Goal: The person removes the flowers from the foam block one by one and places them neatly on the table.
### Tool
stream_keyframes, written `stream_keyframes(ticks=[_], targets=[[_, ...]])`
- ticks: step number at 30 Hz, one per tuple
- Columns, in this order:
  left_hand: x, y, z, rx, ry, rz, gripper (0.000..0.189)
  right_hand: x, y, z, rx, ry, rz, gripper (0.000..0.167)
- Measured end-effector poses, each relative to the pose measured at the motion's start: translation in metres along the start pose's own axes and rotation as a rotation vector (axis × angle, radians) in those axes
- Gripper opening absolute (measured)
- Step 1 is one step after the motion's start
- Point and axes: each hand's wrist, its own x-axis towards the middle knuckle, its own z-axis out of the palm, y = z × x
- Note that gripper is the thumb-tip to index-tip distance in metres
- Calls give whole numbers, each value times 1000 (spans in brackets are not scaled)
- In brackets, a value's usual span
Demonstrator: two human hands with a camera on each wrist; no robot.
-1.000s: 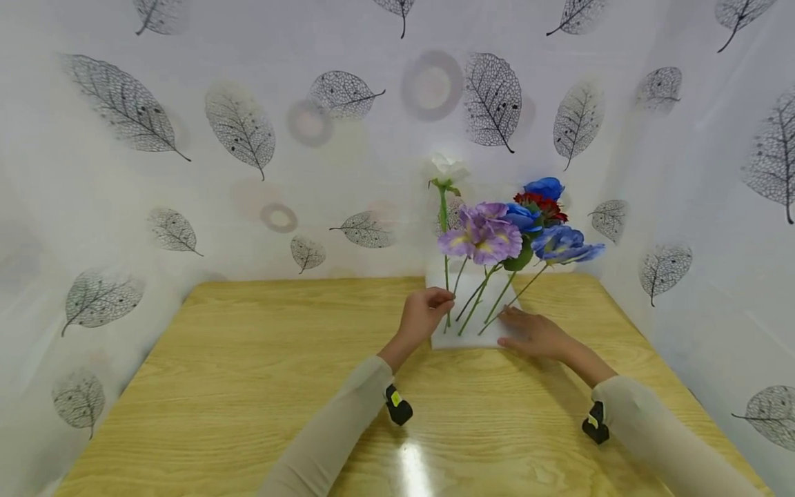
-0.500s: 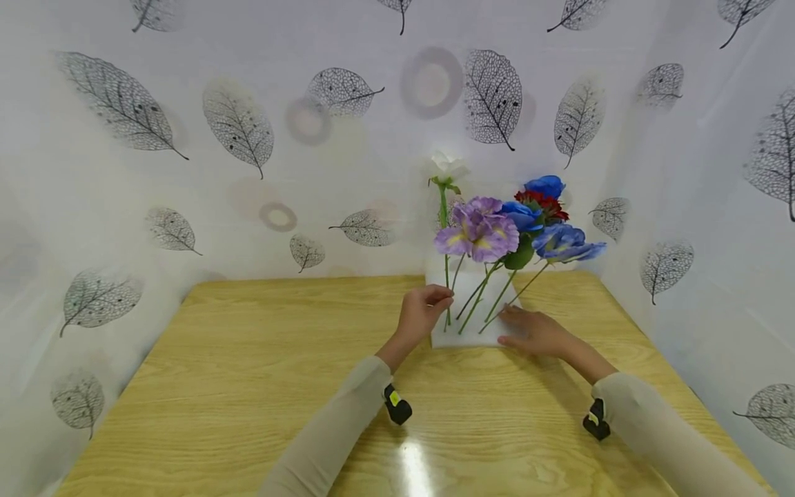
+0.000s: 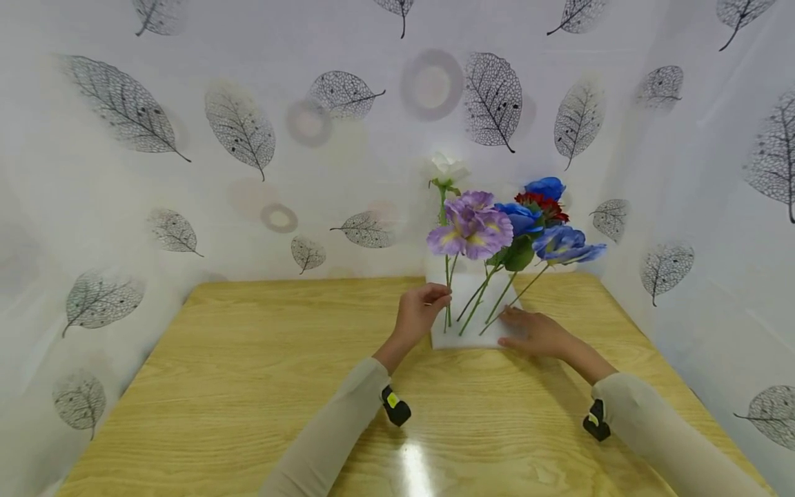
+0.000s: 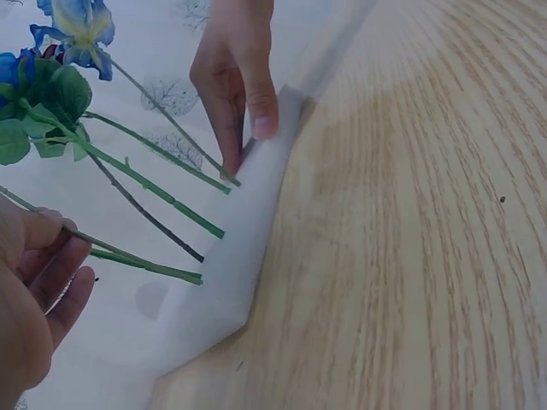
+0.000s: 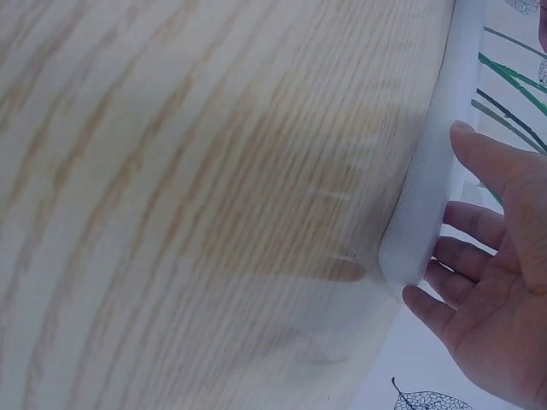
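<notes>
In the head view, several artificial flowers lean out of a white foam block (image 3: 448, 341) near the table's back edge. My left hand (image 3: 418, 314) pinches the thin stem of a purple iris (image 3: 473, 231) between thumb and fingers. Just behind it rises a white flower (image 3: 447, 171). Blue roses (image 3: 545, 188), a red flower (image 3: 548, 207) and a blue iris (image 3: 566, 245) fan out to the right. At the block's right side, my right hand (image 3: 533, 333) holds the corner; the right wrist view shows its thumb (image 5: 483, 154) on one face and the fingers against another.
A wood-grain table (image 3: 267, 359) extends to the left and in front of the foam block. Behind it hangs a pale curtain (image 3: 373, 62) printed with grey leaves. A small black device (image 3: 395, 406) is worn on each wrist.
My left hand has shifted slightly left, drawing the purple iris and its stem toward the white flower's stem. The right hand and the foam block have stayed in place.
</notes>
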Motion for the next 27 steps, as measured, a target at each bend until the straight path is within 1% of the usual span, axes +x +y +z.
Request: stream_keyframes(ticks=[4,8,12,16,20,27], targets=[[0,1,-6,-6,27,0,15,0,-1,0,1,-3,1,64],[-1,3,-15,5,53,38,15,1,-2,0,-13,-19,3,64],[-4,3,-27,-5,80,60,14,1,-3,-2,-42,-31,-12,64],[-6,2,-39,10,106,42,15,1,-6,-5,-54,-41,-21,64],[-8,2,-50,34,121,8,15,1,-9,-7,-38,-41,-21,63],[-13,-1,-67,30,139,-13,12,0,-9,-6,-33,-43,-21,64]])
